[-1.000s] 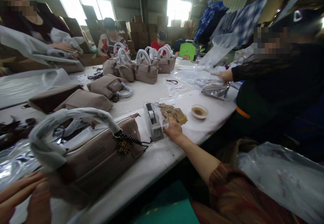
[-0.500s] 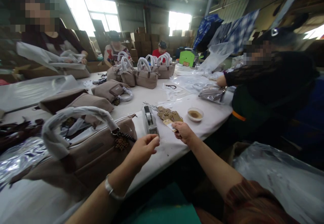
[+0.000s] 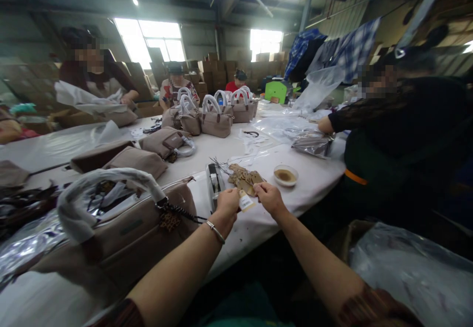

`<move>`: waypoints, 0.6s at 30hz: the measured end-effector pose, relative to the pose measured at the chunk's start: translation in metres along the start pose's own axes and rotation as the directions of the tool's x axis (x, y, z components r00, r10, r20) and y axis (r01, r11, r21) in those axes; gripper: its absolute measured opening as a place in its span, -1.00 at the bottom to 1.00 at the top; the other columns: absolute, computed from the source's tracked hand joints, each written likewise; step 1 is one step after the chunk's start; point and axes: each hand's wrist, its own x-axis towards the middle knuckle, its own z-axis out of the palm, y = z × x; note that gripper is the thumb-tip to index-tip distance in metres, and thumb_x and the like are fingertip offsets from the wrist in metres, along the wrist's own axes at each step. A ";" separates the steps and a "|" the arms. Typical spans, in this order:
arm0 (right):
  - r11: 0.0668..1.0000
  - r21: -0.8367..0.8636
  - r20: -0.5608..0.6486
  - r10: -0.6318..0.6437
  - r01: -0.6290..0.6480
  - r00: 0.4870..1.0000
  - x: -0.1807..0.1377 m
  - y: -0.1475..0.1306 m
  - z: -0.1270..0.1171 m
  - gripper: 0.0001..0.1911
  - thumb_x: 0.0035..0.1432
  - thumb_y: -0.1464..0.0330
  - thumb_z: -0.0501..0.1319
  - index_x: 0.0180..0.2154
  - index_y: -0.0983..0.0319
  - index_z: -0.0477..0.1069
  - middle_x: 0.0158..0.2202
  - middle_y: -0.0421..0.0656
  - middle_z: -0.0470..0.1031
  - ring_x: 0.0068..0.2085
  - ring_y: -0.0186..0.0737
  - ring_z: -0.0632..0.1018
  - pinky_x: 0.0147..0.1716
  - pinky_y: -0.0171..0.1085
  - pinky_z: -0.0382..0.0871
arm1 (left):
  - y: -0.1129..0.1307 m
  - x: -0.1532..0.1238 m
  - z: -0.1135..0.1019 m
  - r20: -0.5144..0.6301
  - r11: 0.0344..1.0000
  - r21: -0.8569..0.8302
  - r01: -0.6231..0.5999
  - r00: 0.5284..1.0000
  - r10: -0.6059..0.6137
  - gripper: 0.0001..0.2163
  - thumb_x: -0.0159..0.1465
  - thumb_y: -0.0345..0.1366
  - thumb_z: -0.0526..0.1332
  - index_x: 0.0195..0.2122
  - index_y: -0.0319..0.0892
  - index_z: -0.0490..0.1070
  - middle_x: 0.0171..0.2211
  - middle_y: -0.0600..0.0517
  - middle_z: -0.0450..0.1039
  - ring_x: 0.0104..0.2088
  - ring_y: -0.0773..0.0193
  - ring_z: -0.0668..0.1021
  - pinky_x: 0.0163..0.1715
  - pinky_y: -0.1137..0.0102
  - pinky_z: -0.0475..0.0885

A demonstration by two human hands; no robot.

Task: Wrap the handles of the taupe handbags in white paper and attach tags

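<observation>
A paper hang tag [image 3: 245,201] with a white barcode label hangs between my two hands. My left hand [image 3: 228,204] is closed on the tag's left end. Its fingertips are partly hidden. My right hand [image 3: 270,199] is pinched just right of the tag; what lies between its fingers is too small to make out. Behind them lies a pile of brown hang tags [image 3: 242,176] with dark strings. A tape dispenser [image 3: 213,181] stands beside my left hand. Left of it, a taupe handbag [image 3: 136,233] with wrapped handles carries a leopard-pattern charm [image 3: 170,221].
A shallow bowl [image 3: 286,175] of brown stuff stands near the table's right edge. More handbags [image 3: 216,124] stand farther back on the white table [image 3: 218,147]. A co-worker [image 3: 402,105] is at the right by a plastic-wrapped bag [image 3: 313,142]. Clear plastic [image 3: 410,268] fills a box below.
My left hand has moved right and forward and closed on the hang tag. The tag, earlier in my right hand, is now between both hands. The view has tilted up slightly.
</observation>
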 end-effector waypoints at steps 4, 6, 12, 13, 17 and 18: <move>0.854 -0.421 0.060 -0.310 0.306 0.949 0.043 0.005 0.016 -0.65 0.19 0.29 0.18 0.01 0.19 0.49 0.09 -0.03 0.49 0.12 -0.03 0.41 0.14 -0.12 0.21 | -0.001 0.002 0.000 -0.019 0.999 -0.032 -0.010 1.000 0.010 -0.94 0.06 -0.40 0.27 -0.50 -0.24 0.38 -0.60 0.05 0.38 -0.62 0.31 0.46 -0.54 0.40 0.40; 0.741 -0.553 0.220 -0.309 0.380 0.925 0.062 0.005 0.034 -0.57 0.18 0.30 0.23 0.10 0.11 0.44 0.25 -0.09 0.35 0.25 0.07 0.26 0.22 -0.03 0.08 | -0.001 0.004 0.002 -0.017 0.999 -0.041 -0.011 1.000 0.010 -0.93 0.05 -0.40 0.28 -0.49 -0.24 0.39 -0.59 0.04 0.40 -0.61 0.31 0.47 -0.55 0.41 0.41; 0.673 -0.643 0.294 -0.225 0.367 0.929 0.094 0.014 0.077 -0.68 0.29 0.29 0.12 0.03 0.13 0.49 0.24 -0.04 0.34 0.28 0.20 0.14 0.19 0.11 -0.03 | 0.001 -0.009 -0.003 0.046 1.000 -0.016 0.024 0.999 -0.023 -0.87 0.02 -0.34 0.35 -0.53 -0.27 0.42 -0.62 0.00 0.40 -0.64 0.30 0.44 -0.62 0.43 0.36; 0.673 -0.649 0.282 -0.219 0.354 0.934 0.097 0.017 0.079 -0.69 0.31 0.30 0.10 0.01 0.15 0.50 0.22 -0.02 0.36 0.27 0.20 0.15 0.18 0.13 -0.03 | 0.002 -0.016 -0.007 0.070 0.999 -0.009 0.030 0.997 -0.030 -0.85 0.01 -0.32 0.37 -0.52 -0.27 0.44 -0.62 0.00 0.40 -0.64 0.30 0.44 -0.62 0.43 0.35; 0.677 -0.650 0.268 -0.223 0.346 0.937 0.102 0.021 0.078 -0.69 0.34 0.28 0.06 -0.04 0.17 0.53 0.17 0.00 0.40 0.24 0.16 0.19 0.18 0.13 -0.06 | 0.009 -0.048 -0.039 0.137 0.999 0.029 -0.031 0.990 0.027 -0.75 0.02 -0.15 0.40 -0.45 -0.24 0.50 -0.57 0.00 0.44 -0.61 0.32 0.43 -0.62 0.47 0.31; 0.679 -0.645 0.268 -0.231 0.352 0.935 0.102 0.020 0.075 -0.69 0.34 0.27 0.07 -0.05 0.16 0.54 0.18 -0.01 0.40 0.24 0.14 0.20 0.20 0.12 -0.07 | 0.011 -0.055 -0.049 0.127 0.997 0.042 -0.069 0.990 0.063 -0.72 0.02 -0.10 0.41 -0.43 -0.23 0.51 -0.56 0.01 0.44 -0.60 0.33 0.42 -0.62 0.47 0.30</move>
